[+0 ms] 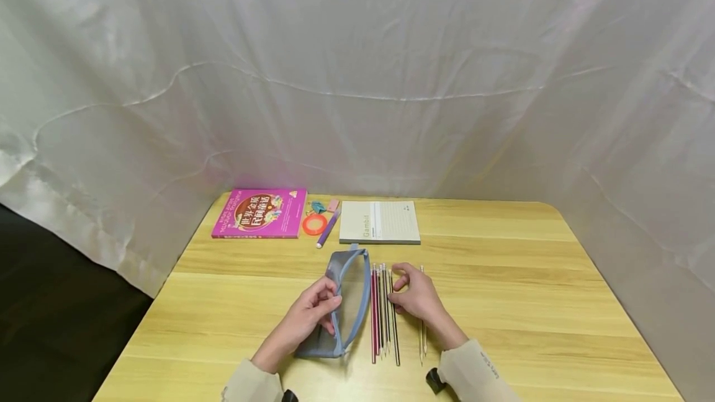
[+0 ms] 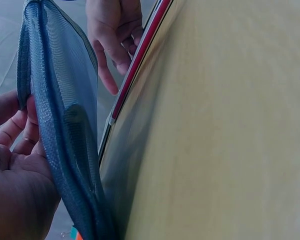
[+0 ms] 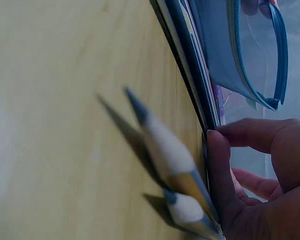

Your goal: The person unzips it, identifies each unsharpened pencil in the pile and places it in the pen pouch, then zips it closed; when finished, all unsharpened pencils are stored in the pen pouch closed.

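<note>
My left hand (image 1: 304, 318) grips one edge of a blue-grey mesh pencil case (image 1: 319, 348), thumb on the outside. The case stands tilted with its zipped mouth gaping toward the pencils. Right beside it lies a row of several pencils (image 1: 374, 318), dark red ones nearest the case and dark striped ones further right. Thumb and index finger of my right hand (image 1: 418, 296) pinch a black pencil (image 1: 396, 343) at the row's right end. Under the right wrist lie a couple of yellowish pencils (image 1: 421, 346); their sharpened tips (image 3: 167, 150) loom large in the right wrist view.
Behind the case are a purple marker (image 1: 328, 229), an orange tape ring (image 1: 314, 224), a small teal item (image 1: 318, 206) and a pink eraser (image 1: 333, 205). A magenta book (image 1: 287, 219) lies back left, a pale notebook (image 1: 396, 221) back centre. Grey curtains (image 1: 391, 129) surround the wooden table (image 1: 530, 303).
</note>
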`<state>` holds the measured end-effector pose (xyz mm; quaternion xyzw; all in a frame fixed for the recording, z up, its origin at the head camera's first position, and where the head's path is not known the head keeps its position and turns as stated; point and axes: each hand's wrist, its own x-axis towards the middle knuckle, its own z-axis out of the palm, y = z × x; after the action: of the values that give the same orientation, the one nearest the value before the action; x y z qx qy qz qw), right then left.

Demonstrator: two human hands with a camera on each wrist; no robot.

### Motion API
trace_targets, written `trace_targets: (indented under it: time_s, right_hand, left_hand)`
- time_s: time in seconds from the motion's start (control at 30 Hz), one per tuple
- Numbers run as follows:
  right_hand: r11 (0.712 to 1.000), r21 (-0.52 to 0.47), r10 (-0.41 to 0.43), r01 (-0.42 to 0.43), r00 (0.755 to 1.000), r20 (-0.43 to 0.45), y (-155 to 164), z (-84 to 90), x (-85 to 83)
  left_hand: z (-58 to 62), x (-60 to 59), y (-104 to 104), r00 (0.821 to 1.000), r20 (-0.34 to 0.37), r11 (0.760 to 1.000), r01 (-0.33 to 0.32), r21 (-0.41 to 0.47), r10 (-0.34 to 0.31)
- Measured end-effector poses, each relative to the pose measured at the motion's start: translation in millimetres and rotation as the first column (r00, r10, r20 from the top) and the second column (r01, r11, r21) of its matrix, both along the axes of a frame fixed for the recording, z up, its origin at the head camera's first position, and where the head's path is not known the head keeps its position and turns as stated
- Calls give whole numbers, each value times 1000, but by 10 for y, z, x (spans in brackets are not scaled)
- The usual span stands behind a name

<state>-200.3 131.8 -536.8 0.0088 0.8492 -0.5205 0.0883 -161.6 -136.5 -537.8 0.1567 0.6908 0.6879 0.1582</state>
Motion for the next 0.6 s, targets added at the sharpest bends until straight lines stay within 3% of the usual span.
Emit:
trace_targets:
  time_s: [0.4, 0.6]
  right_hand:
    - [996, 72, 61, -60, 998, -5, -3, 14, -7]
    - [997, 33, 70, -71, 997, 28, 2, 48, 5]
  left_hand:
    - [13, 2, 6, 1000, -12, 1000, 18, 1, -18]
    - [27, 14, 8, 1000, -3, 1000, 13, 4, -13]
